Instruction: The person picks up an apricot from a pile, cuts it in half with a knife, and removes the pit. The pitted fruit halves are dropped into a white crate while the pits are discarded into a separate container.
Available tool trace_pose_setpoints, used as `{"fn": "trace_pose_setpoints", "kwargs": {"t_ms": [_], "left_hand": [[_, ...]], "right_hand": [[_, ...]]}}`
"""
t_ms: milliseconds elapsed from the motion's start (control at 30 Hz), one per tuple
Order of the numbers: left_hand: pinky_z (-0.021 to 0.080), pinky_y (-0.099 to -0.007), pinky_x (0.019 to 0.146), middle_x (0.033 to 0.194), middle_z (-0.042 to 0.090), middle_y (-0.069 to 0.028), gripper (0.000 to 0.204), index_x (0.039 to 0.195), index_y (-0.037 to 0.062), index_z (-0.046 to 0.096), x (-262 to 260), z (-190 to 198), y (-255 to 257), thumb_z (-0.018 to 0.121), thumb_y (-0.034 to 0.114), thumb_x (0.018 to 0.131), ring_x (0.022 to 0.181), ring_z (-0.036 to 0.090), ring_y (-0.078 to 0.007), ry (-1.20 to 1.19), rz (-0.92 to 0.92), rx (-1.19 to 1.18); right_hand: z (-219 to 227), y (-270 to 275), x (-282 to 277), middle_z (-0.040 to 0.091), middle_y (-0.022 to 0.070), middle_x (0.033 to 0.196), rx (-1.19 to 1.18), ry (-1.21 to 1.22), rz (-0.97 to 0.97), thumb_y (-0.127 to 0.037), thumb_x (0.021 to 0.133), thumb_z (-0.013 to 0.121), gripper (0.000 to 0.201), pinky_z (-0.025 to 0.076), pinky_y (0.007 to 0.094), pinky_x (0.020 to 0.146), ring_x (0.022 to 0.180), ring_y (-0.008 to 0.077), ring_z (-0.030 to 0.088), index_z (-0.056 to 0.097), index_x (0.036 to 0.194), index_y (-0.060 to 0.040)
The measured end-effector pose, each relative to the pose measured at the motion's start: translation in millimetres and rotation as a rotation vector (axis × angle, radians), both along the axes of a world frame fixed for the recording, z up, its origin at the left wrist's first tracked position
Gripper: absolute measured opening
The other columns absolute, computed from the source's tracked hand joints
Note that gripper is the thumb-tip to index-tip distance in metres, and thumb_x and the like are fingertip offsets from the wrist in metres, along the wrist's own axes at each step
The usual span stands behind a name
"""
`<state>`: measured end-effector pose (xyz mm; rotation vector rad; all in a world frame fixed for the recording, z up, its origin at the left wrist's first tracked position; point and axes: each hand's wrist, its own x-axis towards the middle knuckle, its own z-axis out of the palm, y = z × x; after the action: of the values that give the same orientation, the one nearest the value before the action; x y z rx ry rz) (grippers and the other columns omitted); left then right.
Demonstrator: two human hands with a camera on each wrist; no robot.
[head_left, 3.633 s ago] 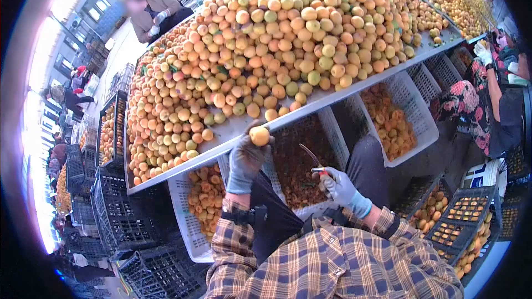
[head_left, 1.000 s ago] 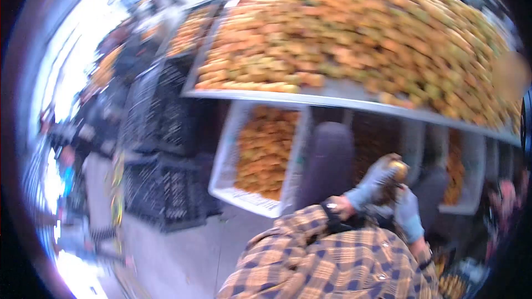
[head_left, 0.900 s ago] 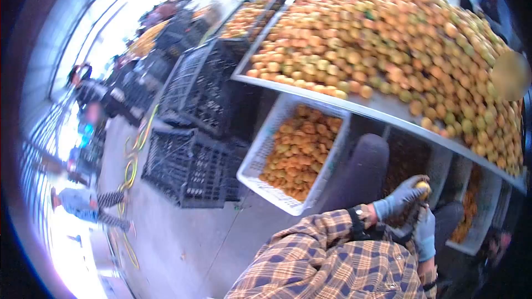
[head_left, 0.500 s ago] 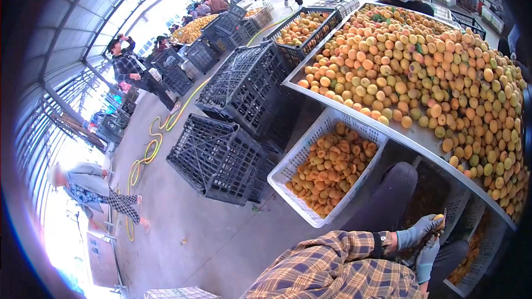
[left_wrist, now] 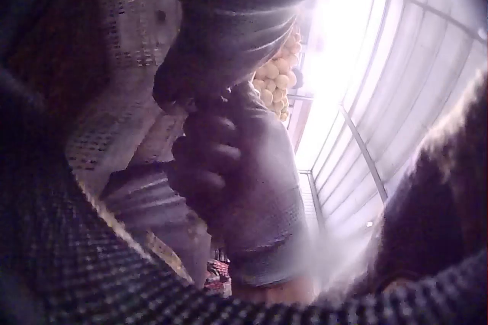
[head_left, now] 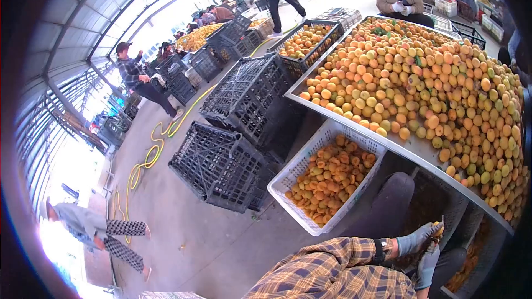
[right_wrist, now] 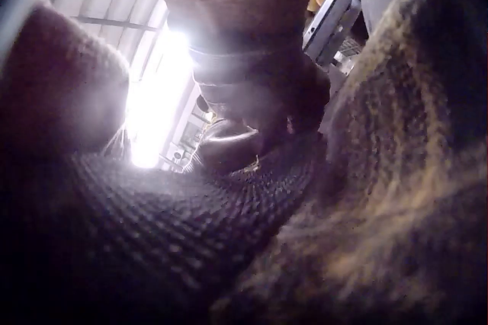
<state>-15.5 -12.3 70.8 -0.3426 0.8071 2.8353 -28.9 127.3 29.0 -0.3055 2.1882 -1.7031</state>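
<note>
My gloved left hand (head_left: 414, 240) holds an apricot (head_left: 438, 230) low at the right of the head view, over my lap. Close against it is my gloved right hand (head_left: 428, 267), its fingers curled round a small curved knife. The thin knife blade (head_left: 443, 221) sticks up beside the fruit; the handle is hidden in the palm. Both hands meet in the left wrist view, the left hand (left_wrist: 229, 54) above and the right hand (left_wrist: 240, 157) below with curled fingers. The right wrist view is dark and mostly sleeve.
A sloped metal-edged table (head_left: 399, 147) heaped with apricots stands in front. Below it, a white basket (head_left: 288, 198) holds split apricots. Black crates (head_left: 216, 166) stack to the left, and a yellow hose (head_left: 149, 158) lies on the floor. A person (head_left: 100, 230) walks at far left.
The head view has swung left. The hands, apart at first with the apricot in the left and the knife in the right, have come together at the fruit.
</note>
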Motion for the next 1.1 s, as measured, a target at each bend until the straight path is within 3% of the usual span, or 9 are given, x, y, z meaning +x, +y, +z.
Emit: {"fn": "trace_pose_setpoints", "kwargs": {"t_ms": [200, 333, 533, 667, 767, 833, 867, 933, 1100], "left_hand": [[0.048, -0.0317, 0.054, 0.079, 0.055, -0.0061, 0.037, 0.100, 0.0126, 0.049, -13, -29, -4, 0.060, 0.045, 0.085, 0.067, 0.056, -0.0175, -0.173, 0.033, 0.149], [0.049, -0.0275, 0.057, 0.084, 0.057, -0.0064, 0.039, 0.101, 0.0106, 0.050, -9, -29, 8, 0.058, 0.045, 0.086, 0.066, 0.056, -0.0149, -0.219, -0.004, 0.099], [0.049, -0.0265, 0.061, 0.092, 0.058, -0.0042, 0.039, 0.110, 0.0067, 0.051, -16, -40, 5, 0.060, 0.037, 0.087, 0.074, 0.056, -0.0132, -0.065, -0.061, -0.105], [0.048, -0.0275, 0.068, 0.087, 0.056, -0.0004, 0.035, 0.108, 0.0077, 0.053, -12, -48, 0, 0.060, 0.036, 0.087, 0.076, 0.053, -0.0127, -0.074, 0.072, -0.122], [0.042, -0.0267, 0.063, 0.077, 0.054, 0.0017, 0.024, 0.084, 0.0119, 0.058, 12, 4, 7, 0.061, 0.036, 0.085, 0.070, 0.047, -0.0103, -0.237, -0.019, 0.021], [0.044, -0.0288, 0.063, 0.075, 0.054, 0.0023, 0.018, 0.077, 0.0134, 0.058, 6, 40, -12, 0.060, 0.031, 0.082, 0.067, 0.049, -0.0113, -0.176, -0.115, -0.313], [0.044, -0.0281, 0.063, 0.077, 0.056, 0.0017, 0.017, 0.081, 0.0125, 0.060, 11, 55, -16, 0.061, 0.030, 0.082, 0.069, 0.052, -0.0115, -0.250, -0.182, -0.115], [0.047, -0.0288, 0.068, 0.083, 0.060, -0.0013, 0.015, 0.090, 0.0112, 0.061, 0, 18, -12, 0.060, 0.026, 0.086, 0.074, 0.056, -0.0128, -0.114, -0.023, -0.378], [0.049, -0.0375, 0.076, 0.089, 0.062, -0.0099, 0.044, 0.103, 0.0072, 0.056, 6, -27, -7, 0.056, 0.048, 0.085, 0.084, 0.060, -0.0243, -0.228, -0.108, 0.119]], "right_hand": [[8, 13, 8, 0.054, 0.0021, 0.083, -0.043, -0.318, 0.058, -0.029, 0.098, 0.040, 0.031, 0.042, 0.0266, 0.066, 0.073, 0.0105, 0.048, 0.054, 0.093, -0.0026], [-9, 6, 18, 0.060, 0.0139, 0.092, 0.169, 0.160, 0.018, -0.031, 0.097, 0.039, 0.038, 0.043, 0.0328, 0.076, 0.084, 0.0204, 0.054, 0.052, 0.104, 0.0048], [18, 5, -1, 0.060, 0.0124, 0.090, -0.060, -0.212, 0.048, -0.031, 0.097, 0.040, 0.038, 0.043, 0.0336, 0.071, 0.079, 0.0194, 0.054, 0.053, 0.103, 0.0044], [14, 3, 27, 0.060, 0.0060, 0.093, 0.301, 0.073, 0.065, -0.027, 0.098, 0.040, 0.033, 0.043, 0.0301, 0.072, 0.081, 0.0152, 0.053, 0.054, 0.105, 0.0012], [19, -14, 23, 0.060, 0.0125, 0.105, -0.158, -0.134, -0.030, -0.022, 0.097, 0.038, 0.034, 0.044, 0.0303, 0.083, 0.094, 0.0183, 0.055, 0.051, 0.116, 0.0032], [45, -17, 22, 0.060, 0.0133, 0.108, -0.102, -0.042, 0.035, -0.011, 0.093, 0.039, 0.031, 0.045, 0.0310, 0.085, 0.098, 0.0204, 0.056, 0.051, 0.118, 0.0030], [25, -6, 13, 0.061, 0.0166, 0.106, 0.073, -0.260, -0.006, -0.010, 0.091, 0.041, 0.032, 0.046, 0.0343, 0.083, 0.097, 0.0256, 0.058, 0.051, 0.118, 0.0031], [49, -12, 19, 0.061, 0.0233, 0.091, 0.458, 0.157, 0.025, -0.026, 0.092, 0.045, 0.029, 0.048, 0.0447, 0.073, 0.086, 0.0377, 0.060, 0.055, 0.104, -0.0015], [40, -18, 39, 0.060, 0.0276, 0.084, 0.502, -0.012, -0.034, -0.029, 0.092, 0.047, 0.030, 0.044, 0.0511, 0.065, 0.083, 0.0452, 0.057, 0.051, 0.096, 0.0002]]}}
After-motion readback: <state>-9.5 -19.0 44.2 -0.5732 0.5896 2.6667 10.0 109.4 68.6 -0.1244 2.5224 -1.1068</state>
